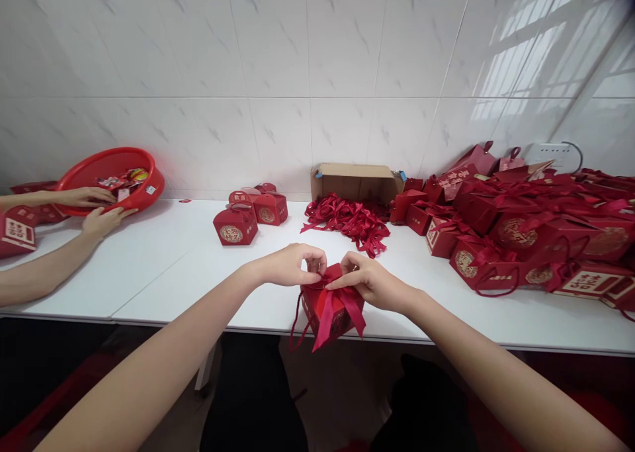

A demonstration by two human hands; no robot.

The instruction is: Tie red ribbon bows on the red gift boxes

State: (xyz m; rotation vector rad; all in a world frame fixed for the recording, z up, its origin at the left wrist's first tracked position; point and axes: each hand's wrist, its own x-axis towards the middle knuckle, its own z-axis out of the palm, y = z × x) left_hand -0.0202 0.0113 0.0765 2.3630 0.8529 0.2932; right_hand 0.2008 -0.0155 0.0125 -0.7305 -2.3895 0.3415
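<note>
A red gift box (308, 301) with a twisted cord handle stands at the table's front edge, straight before me. Tied around its top is a satin ribbon (325, 323), whose tails hang down the near side. My left hand (288, 265) is closed in a pinch on the ribbon at the upper left of the box. From the other side, my right hand (377, 283) pinches the ribbon close to its knot, thumb and forefinger together. The fingers partly cover the knot.
Behind the box lies a heap of loose red ribbons (347, 217) before an open cardboard carton (357, 171). Several finished boxes (516, 233) are piled at right. Several small boxes (235, 227) stand left of centre. At far left, another person's hands (102, 222) are at a red basin (149, 197) with wrapped sweets.
</note>
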